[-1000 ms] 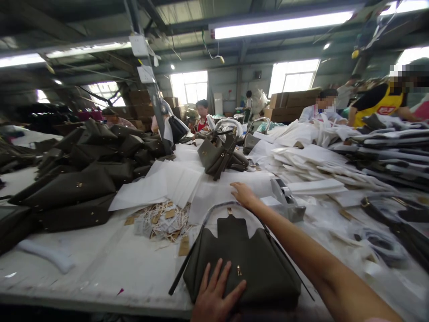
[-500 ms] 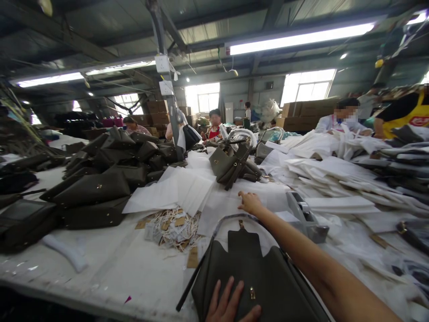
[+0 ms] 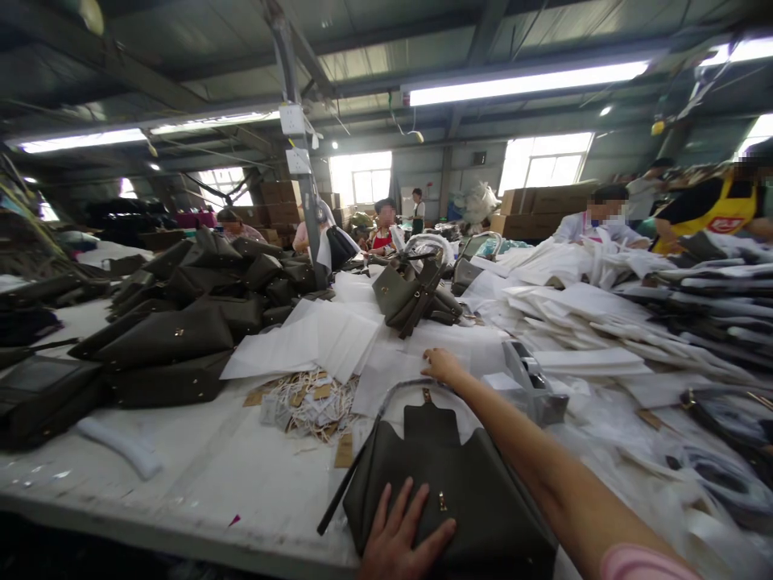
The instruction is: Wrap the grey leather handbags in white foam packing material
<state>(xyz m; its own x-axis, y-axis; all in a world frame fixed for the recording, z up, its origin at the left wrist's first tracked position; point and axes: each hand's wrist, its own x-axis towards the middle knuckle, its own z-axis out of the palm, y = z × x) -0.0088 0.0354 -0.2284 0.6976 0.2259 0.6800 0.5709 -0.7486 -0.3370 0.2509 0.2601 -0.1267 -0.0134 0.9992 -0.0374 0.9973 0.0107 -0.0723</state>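
A dark olive handbag lies in front of me, its flap raised toward the far side and its handle in clear wrap. My left hand rests flat on the bag's front, fingers spread, left of the gold clasp. Beyond the handle, my right hand is stretched across the bag's right side, its curled fingers at a thin white paper sheet; the fingertips are small and partly hidden. Left of the bag is a heap of string tags.
Dark handbags are piled on the left, and another handbag stands ahead. A grey tape dispenser sits right of my right arm, near stacked white sheets. A metal post rises from the table. Several people work farther back.
The view has shifted slightly, with most things now a little farther left. My right hand remains over the white sheets, its fingers slightly more curled. My left hand stays on the bag.
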